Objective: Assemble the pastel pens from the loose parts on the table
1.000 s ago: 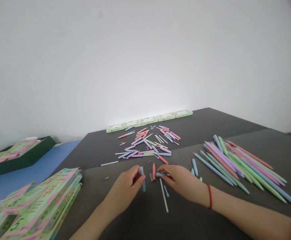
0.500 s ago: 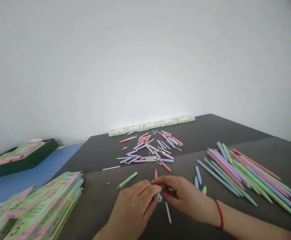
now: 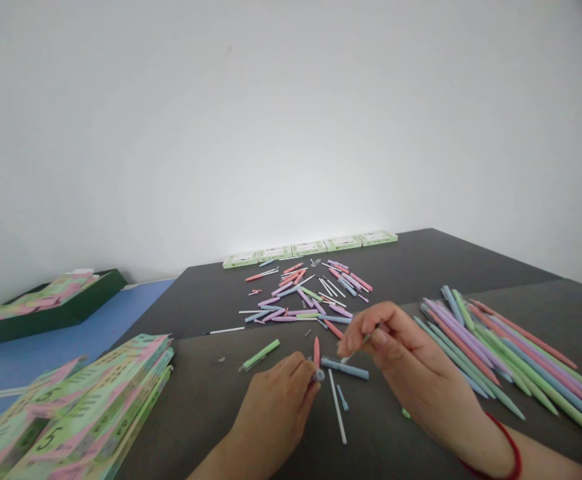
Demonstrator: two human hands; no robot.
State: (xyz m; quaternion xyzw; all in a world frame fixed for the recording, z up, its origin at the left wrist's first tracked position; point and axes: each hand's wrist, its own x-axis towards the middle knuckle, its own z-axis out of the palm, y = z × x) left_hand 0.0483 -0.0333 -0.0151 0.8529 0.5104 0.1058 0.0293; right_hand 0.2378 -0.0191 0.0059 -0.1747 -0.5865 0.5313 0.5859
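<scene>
Your left hand [image 3: 275,407] rests on the dark table [image 3: 411,267], fingers curled narrow, with the fingertips [image 3: 307,373] pinched on a small blue pen part [image 3: 319,376]; how much of it lies inside the grip cannot be told. Your right hand [image 3: 411,363] is raised just above the table, thumb and forefinger closed on a thin grey refill tip [image 3: 358,345] that slants down toward the blue pen barrel [image 3: 345,368]. That barrel lies flat on the table between your two hands, just beside the left fingertips. Whether the tip touches the barrel cannot be told. A red cord [image 3: 505,450] circles your right wrist.

Relative to the blue pen barrel:
- A pink pen piece [image 3: 316,351] lies just to its left, near the left fingertips.
- A white refill tube [image 3: 338,417] and a short blue piece [image 3: 342,398] lie just nearer to you.
- A green pen barrel [image 3: 259,355] lies further left, well apart.
- A loose scatter of pen parts [image 3: 311,293] in pink, purple, blue and green lies beyond it.
- A row of green boxes [image 3: 311,248] stands beyond that scatter, at the table's far edge.
- A pile of long finished pens [image 3: 501,343] lies to its right, behind your right hand.
- A stack of printed cards [image 3: 71,413] sits far to its left, at the table's near corner.
- A dark green tray [image 3: 75,303] of cards sits beyond that stack, on the blue surface [image 3: 61,343].
</scene>
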